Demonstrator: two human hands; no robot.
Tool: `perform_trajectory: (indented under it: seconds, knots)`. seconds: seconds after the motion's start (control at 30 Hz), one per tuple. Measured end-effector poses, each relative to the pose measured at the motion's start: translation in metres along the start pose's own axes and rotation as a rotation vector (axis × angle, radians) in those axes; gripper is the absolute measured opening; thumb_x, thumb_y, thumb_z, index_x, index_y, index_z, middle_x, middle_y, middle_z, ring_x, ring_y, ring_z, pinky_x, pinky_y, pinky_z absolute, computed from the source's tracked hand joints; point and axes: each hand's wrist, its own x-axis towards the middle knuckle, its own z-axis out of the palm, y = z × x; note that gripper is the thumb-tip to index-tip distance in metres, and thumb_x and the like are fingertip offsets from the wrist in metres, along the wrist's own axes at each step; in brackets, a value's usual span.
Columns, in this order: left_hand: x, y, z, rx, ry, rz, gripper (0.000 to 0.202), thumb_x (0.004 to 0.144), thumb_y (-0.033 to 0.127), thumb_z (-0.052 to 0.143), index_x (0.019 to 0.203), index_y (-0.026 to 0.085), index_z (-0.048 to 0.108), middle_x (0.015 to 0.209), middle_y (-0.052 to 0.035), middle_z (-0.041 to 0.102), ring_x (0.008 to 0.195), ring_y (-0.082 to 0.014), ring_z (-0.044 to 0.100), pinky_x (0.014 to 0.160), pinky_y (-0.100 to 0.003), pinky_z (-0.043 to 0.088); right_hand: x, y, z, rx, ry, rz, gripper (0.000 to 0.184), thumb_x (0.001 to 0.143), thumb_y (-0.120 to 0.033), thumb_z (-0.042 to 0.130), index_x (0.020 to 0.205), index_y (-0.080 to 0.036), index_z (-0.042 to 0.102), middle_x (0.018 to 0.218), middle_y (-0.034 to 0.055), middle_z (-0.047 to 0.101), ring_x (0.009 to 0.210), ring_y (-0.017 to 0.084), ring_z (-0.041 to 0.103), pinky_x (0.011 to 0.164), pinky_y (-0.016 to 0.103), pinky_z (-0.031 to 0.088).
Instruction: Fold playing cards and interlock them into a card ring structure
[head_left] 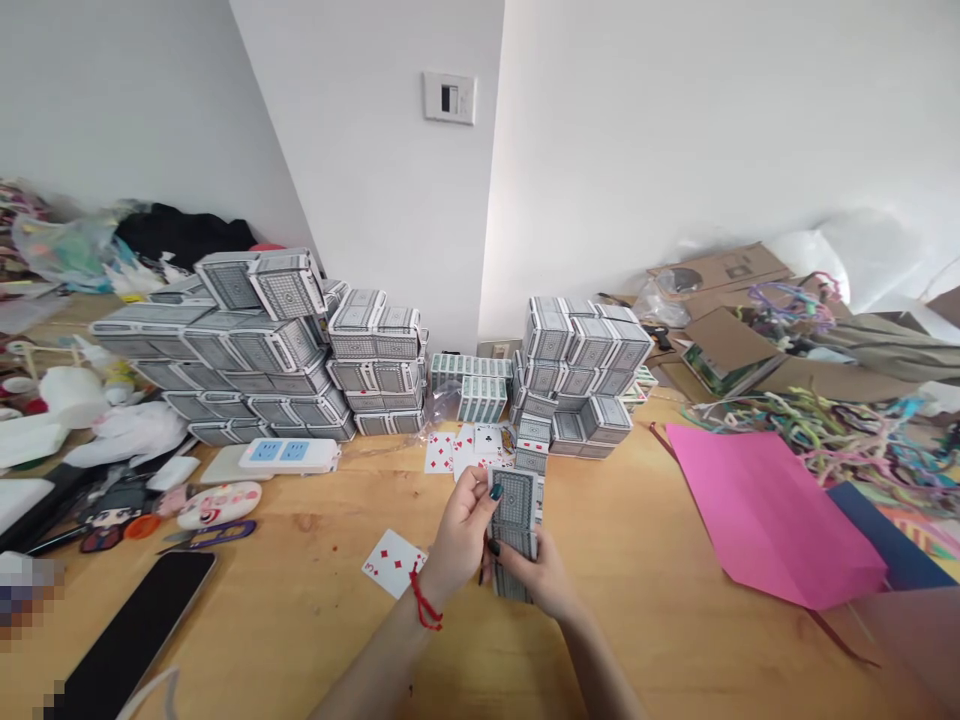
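Note:
Over the middle of the wooden table, both hands hold a piece of playing cards point(516, 498) with grey patterned backs facing up. My left hand point(466, 520), with a red cord on its wrist, pinches the upper left edge of these cards. My right hand point(541, 578) is closed around their lower part; fingers beneath are hidden. Just beyond stands a small grey card block point(532, 440), partly behind the held cards. Several loose face-up cards point(439, 454) lie near it. A three of diamonds point(394, 563) rests left of my left forearm, which partly covers it.
Stacked grey card blocks stand at left point(274, 345), centre left point(377, 335) and right point(577, 345), with green card blocks point(482, 398) between. A power strip point(292, 456), scissors point(214, 534) and phone point(139, 630) lie left. Pink paper point(765, 510) and tangled cords point(817, 420) lie right.

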Motion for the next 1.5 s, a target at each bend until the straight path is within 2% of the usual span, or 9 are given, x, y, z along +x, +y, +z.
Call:
perform_trajectory:
  seconds: [0.2,0.4,0.73,0.9,1.07,1.17,1.33,1.5]
  knots:
    - [0.005,0.006,-0.002,-0.067,0.121,0.099,0.016,0.077,0.032,0.056,0.08,0.019,0.047,0.065,0.0036,0.051,0.049,-0.0066,0.042,0.046,-0.018,0.032,0.0,-0.002,0.0,0.04,0.001,0.013,0.024,0.073,-0.038,0.062,0.073,-0.016,0.057,0.061,0.0002,0.059,0.051,0.012,0.056,0.055,0.027,0.048]
    - [0.004,-0.001,-0.001,-0.028,0.06,0.061,0.014,0.082,0.033,0.05,0.083,0.02,0.045,0.064,0.0058,0.047,0.044,-0.0048,0.036,0.041,-0.016,0.028,0.001,0.006,-0.002,0.04,0.003,-0.02,0.022,0.075,-0.035,0.062,0.069,-0.015,0.057,0.057,-0.0001,0.059,0.049,0.012,0.056,0.053,0.025,0.048]
    - [0.005,-0.006,0.001,0.014,0.118,0.048,0.016,0.083,0.036,0.048,0.082,0.02,0.045,0.054,0.0086,0.037,0.039,-0.0038,0.027,0.037,-0.015,0.025,0.001,0.006,-0.003,0.068,0.006,-0.044,0.021,0.076,-0.034,0.062,0.07,-0.015,0.058,0.056,-0.0006,0.059,0.048,0.011,0.056,0.053,0.025,0.049]
    - [0.007,-0.005,0.004,-0.017,0.124,0.051,0.02,0.079,0.037,0.053,0.084,0.019,0.047,0.059,0.0069,0.043,0.041,-0.0035,0.029,0.038,-0.015,0.026,0.0,0.009,-0.004,0.088,0.025,-0.026,0.022,0.074,-0.035,0.063,0.072,-0.015,0.058,0.058,0.0001,0.061,0.049,0.012,0.057,0.051,0.026,0.05]
    - [0.006,-0.001,0.005,-0.038,0.112,0.038,0.021,0.079,0.038,0.054,0.081,0.019,0.047,0.054,0.008,0.037,0.04,-0.0041,0.029,0.037,-0.015,0.024,-0.001,0.014,-0.005,0.105,0.075,-0.015,0.024,0.072,-0.036,0.066,0.082,-0.015,0.059,0.06,-0.0001,0.062,0.049,0.013,0.058,0.051,0.028,0.05]
    - [0.005,0.0,0.005,-0.036,0.101,0.039,0.02,0.079,0.038,0.053,0.08,0.019,0.046,0.053,0.008,0.036,0.039,-0.0042,0.029,0.036,-0.015,0.024,0.0,0.013,-0.005,0.081,0.048,-0.012,0.023,0.073,-0.037,0.064,0.075,-0.014,0.059,0.058,0.0,0.061,0.05,0.012,0.058,0.052,0.027,0.05]
    - [0.003,-0.003,0.004,-0.043,0.067,0.014,0.016,0.083,0.036,0.049,0.081,0.021,0.045,0.062,0.0066,0.046,0.038,-0.0035,0.032,0.036,-0.016,0.025,0.001,0.011,-0.006,0.08,0.016,-0.01,0.021,0.075,-0.034,0.063,0.073,-0.014,0.057,0.058,-0.0002,0.06,0.05,0.012,0.058,0.053,0.026,0.049]
    - [0.002,-0.002,0.002,0.005,0.057,0.015,0.014,0.081,0.034,0.051,0.082,0.02,0.046,0.056,0.0076,0.043,0.037,-0.0042,0.03,0.037,-0.017,0.024,-0.001,0.009,-0.005,0.059,0.006,-0.015,0.022,0.074,-0.035,0.063,0.073,-0.014,0.056,0.058,0.0001,0.06,0.05,0.012,0.057,0.053,0.026,0.049]
